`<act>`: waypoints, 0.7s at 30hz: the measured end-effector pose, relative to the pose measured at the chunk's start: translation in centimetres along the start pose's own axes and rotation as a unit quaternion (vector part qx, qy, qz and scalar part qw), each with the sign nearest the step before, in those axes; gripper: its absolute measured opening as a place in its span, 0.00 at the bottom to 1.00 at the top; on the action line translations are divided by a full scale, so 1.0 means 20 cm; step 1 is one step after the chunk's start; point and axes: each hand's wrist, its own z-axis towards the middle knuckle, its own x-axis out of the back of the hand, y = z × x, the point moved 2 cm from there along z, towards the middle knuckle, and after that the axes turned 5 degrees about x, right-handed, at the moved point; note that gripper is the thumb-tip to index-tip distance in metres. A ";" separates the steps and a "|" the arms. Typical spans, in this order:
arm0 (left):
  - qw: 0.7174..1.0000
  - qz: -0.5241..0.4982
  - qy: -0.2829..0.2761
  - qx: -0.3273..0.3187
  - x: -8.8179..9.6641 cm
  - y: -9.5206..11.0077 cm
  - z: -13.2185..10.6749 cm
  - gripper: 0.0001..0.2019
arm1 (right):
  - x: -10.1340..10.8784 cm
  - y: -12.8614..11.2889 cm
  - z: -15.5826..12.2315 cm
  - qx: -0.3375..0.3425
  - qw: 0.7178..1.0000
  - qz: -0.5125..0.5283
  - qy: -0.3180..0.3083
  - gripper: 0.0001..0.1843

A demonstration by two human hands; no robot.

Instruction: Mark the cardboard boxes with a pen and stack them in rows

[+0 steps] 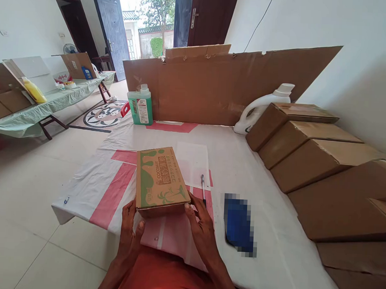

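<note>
A small cardboard box (159, 179) with green coconut print lies flat on the white and red table cover (243, 163), close to the near edge. My left hand (130, 229) presses its near left corner, fingers curled against the box's front side. My right hand (200, 221) holds the near right corner, thumb on the top edge. A pen (203, 188) lies just right of the box, beside a white sheet of paper (192, 163).
A row of plain brown cartons (311, 149) lines the right side. A large cardboard sheet (227, 84) stands at the far edge with a green bottle (140, 104) and a white jug (261, 107). A blurred blue object (239, 223) lies near my right hand. Another covered table (38, 101) stands far left.
</note>
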 end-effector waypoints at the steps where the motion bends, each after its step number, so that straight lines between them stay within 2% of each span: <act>1: 1.000 -0.005 0.002 0.003 0.00 0.00 -0.01 0.31 | -0.01 0.01 0.00 -0.006 1.000 0.017 -0.008 0.30; 4: 1.000 0.006 -0.016 -0.017 0.01 0.03 0.00 0.34 | 0.00 0.03 0.00 -0.012 0.998 0.061 -0.021 0.34; 6: 0.998 0.032 -0.033 -0.048 0.04 0.08 0.02 0.35 | 0.04 -0.01 0.02 -0.010 0.998 0.047 -0.031 0.34; 8: 0.993 0.058 -0.027 -0.098 0.09 0.15 0.04 0.36 | 0.10 -0.10 0.05 0.016 0.999 0.002 -0.029 0.33; 11: 0.982 0.068 0.008 -0.176 0.16 0.28 0.09 0.40 | 0.19 -0.28 0.08 0.089 0.995 -0.047 -0.002 0.32; 14: 0.977 0.039 0.028 -0.207 0.18 0.37 0.12 0.42 | 0.24 -0.41 0.08 0.131 0.990 -0.053 0.013 0.30; 17: 0.979 0.009 0.021 -0.204 0.16 0.39 0.12 0.41 | 0.24 -0.44 0.05 0.163 0.985 -0.049 0.023 0.27; 21: 0.985 -0.027 0.016 -0.169 0.15 0.32 0.09 0.38 | 0.22 -0.43 0.03 0.168 0.984 -0.051 0.031 0.27</act>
